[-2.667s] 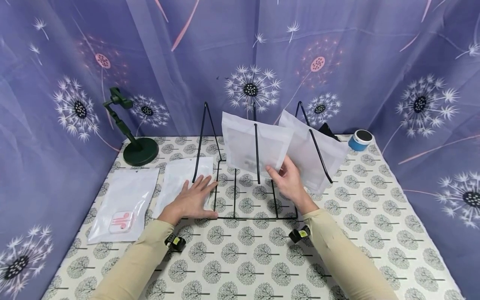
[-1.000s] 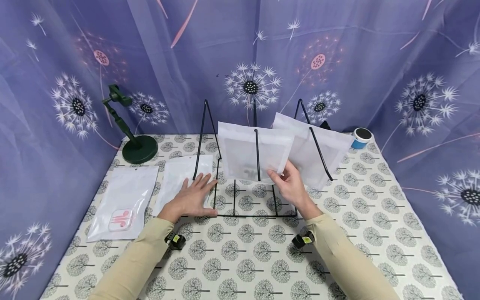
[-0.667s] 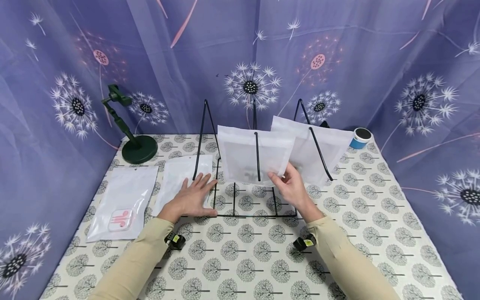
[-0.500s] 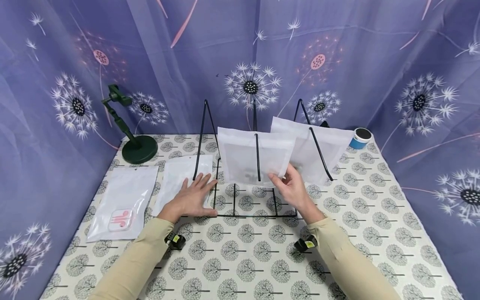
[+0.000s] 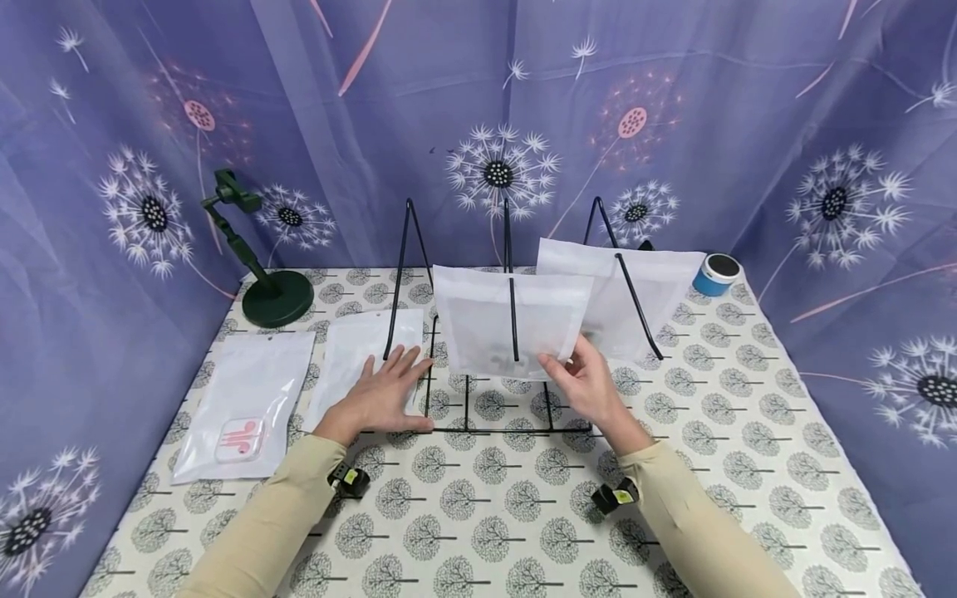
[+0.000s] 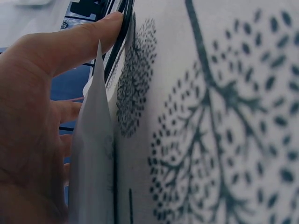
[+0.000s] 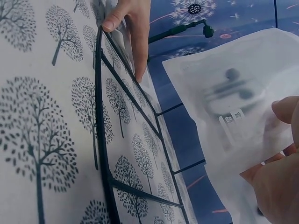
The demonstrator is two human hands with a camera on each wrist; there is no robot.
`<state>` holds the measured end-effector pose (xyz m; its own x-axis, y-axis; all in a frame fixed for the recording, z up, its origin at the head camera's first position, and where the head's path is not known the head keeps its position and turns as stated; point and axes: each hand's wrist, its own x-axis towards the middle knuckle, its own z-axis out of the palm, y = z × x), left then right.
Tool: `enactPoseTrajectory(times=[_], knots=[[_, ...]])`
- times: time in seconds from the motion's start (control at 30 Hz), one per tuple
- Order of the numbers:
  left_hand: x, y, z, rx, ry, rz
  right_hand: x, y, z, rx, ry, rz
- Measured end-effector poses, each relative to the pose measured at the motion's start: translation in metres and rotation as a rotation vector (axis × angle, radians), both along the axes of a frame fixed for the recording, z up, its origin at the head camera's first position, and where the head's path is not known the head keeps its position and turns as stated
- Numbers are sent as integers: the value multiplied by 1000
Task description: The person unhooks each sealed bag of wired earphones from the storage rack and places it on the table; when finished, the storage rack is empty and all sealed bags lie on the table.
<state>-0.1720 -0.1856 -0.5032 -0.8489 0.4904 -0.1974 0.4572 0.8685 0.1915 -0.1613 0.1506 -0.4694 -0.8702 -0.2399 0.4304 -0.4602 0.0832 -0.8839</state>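
A black wire rack (image 5: 490, 431) with three upright bent dividers stands mid-table. Between thumb and fingers my right hand (image 5: 588, 384) pinches the lower right corner of a white pouch (image 5: 478, 320), behind the middle divider's front rod. Earphones show through this pouch (image 7: 233, 93) in the right wrist view. Another white pouch (image 5: 635, 286) leans behind the right divider's rod. My left hand (image 5: 383, 394) lies spread, its fingers over a flat white pouch (image 5: 336, 365) and its fingertips and thumb at the rack's left edge. The left wrist view shows its thumb (image 6: 88, 39) against the rack's wire.
Farther left lies a white pouch (image 5: 277, 374) with pink earphones pictured on it. A dark green stand (image 5: 277, 301) is at the back left, a blue round speaker (image 5: 715, 278) at the back right. Dandelion-print curtains (image 5: 336, 124) surround the tree-print table cover (image 5: 710, 498).
Both upright pouches have come down lower in the rack, and the right one sits straighter. My right hand has moved slightly down and right with its pouch. My left hand has stayed put.
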Motion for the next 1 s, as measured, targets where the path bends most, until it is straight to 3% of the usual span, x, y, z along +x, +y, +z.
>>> enactPoseTrajectory(times=[1.0], knots=[[-1, -1, -1, 6, -6, 1, 20, 4, -3, 3, 66, 46]])
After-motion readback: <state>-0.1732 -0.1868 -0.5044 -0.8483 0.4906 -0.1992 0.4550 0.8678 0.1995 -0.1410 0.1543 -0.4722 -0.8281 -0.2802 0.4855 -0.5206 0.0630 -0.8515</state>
